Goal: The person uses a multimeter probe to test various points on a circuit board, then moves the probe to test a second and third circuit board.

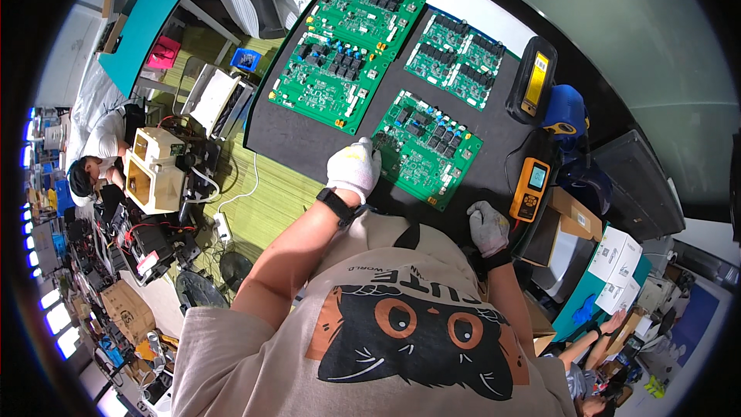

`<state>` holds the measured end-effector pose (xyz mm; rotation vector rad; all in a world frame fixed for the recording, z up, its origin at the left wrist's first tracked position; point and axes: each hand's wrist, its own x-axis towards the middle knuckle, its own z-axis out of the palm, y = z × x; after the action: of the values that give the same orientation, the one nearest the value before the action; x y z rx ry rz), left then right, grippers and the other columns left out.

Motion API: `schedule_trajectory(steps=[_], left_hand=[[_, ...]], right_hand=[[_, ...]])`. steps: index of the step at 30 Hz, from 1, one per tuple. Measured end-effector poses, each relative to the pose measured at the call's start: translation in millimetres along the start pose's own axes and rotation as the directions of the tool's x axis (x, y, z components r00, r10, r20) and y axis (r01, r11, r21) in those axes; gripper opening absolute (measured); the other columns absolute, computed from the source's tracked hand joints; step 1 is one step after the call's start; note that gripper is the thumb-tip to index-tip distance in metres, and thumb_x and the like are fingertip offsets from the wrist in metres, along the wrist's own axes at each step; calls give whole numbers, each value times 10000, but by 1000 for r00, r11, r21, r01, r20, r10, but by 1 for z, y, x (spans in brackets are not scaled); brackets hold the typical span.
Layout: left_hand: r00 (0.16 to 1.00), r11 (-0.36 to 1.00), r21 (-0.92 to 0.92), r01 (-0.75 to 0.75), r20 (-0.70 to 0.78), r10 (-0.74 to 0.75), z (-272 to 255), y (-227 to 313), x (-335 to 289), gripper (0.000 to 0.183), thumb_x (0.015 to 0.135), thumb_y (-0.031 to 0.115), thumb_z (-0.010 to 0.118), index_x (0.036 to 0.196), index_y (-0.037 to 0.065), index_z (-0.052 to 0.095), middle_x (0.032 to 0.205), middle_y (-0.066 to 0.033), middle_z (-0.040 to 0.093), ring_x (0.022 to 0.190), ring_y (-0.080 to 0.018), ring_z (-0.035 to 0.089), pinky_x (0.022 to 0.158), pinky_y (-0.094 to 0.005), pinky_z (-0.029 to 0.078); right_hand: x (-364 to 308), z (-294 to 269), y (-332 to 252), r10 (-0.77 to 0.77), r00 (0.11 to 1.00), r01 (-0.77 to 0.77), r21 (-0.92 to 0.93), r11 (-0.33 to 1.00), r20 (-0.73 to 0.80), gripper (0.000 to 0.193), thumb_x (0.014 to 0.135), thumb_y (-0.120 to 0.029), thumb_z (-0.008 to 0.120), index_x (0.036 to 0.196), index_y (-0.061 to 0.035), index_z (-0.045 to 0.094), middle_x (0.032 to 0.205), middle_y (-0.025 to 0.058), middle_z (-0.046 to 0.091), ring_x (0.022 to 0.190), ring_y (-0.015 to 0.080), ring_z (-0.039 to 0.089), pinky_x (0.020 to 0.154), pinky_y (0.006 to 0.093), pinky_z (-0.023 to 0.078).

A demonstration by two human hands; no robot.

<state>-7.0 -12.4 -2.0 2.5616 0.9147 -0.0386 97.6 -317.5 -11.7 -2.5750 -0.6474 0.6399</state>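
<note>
Both hands wear white knit gloves. My left hand (355,167), with a black watch (337,206) at its wrist, is curled closed at the left edge of the nearest green circuit board (426,151). Whether it grips the board or something else is hidden. My right hand (488,228) is also closed, resting at the mat's near edge, apart from that board; the inside of its fingers does not show. The board lies flat on the dark mat (301,143), its black relays and blue parts facing up.
Two larger green boards (322,83) lie at the far left, and a panel of small boards (454,59) at the far right. An orange handheld meter (530,189), a yellow-and-black device (536,81) and a blue tool (566,112) line the right side. Other people work at both sides.
</note>
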Motion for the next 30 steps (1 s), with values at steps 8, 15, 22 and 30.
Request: schedule_trajectory(steps=[8, 15, 22, 30], left_hand=[[1000, 999, 35, -5, 14, 5, -4, 4, -3, 308, 884, 346, 604, 974, 53, 625, 826, -177, 684, 764, -365, 672, 678, -458, 536], [1000, 1000, -2, -16, -15, 16, -2, 2, -8, 304, 879, 332, 617, 963, 41, 637, 840, -183, 676, 790, -353, 666, 697, -437, 536], [997, 999, -6, -42, -62, 41, 7, -4, -9, 264, 886, 302, 611, 941, 45, 633, 825, -175, 670, 767, -347, 660, 681, -440, 532], [993, 994, 82, -76, -84, 83, 8, -3, -8, 206, 893, 276, 590, 883, 71, 602, 757, -146, 659, 681, -334, 662, 605, -443, 535]], right_hand=[[0, -1, -1, -10, 1000, 10, 7, 1000, -5, 156, 851, -210, 510, 885, -137, 644, 813, 135, 679, 800, 347, 661, 723, 459, 503], [0, 1, -1, 0, 1000, 0, 22, 1000, -16, 167, 855, -215, 505, 889, -136, 649, 823, 133, 682, 806, 345, 662, 726, 451, 505], [-1, -2, -4, -33, 999, 34, 35, 999, -28, 165, 853, -214, 505, 885, -135, 647, 828, 127, 683, 808, 346, 661, 728, 453, 504], [-1, -3, -7, -16, 999, 17, 29, 999, -29, 156, 848, -211, 509, 877, -136, 642, 821, 125, 679, 807, 349, 661, 730, 462, 501]])
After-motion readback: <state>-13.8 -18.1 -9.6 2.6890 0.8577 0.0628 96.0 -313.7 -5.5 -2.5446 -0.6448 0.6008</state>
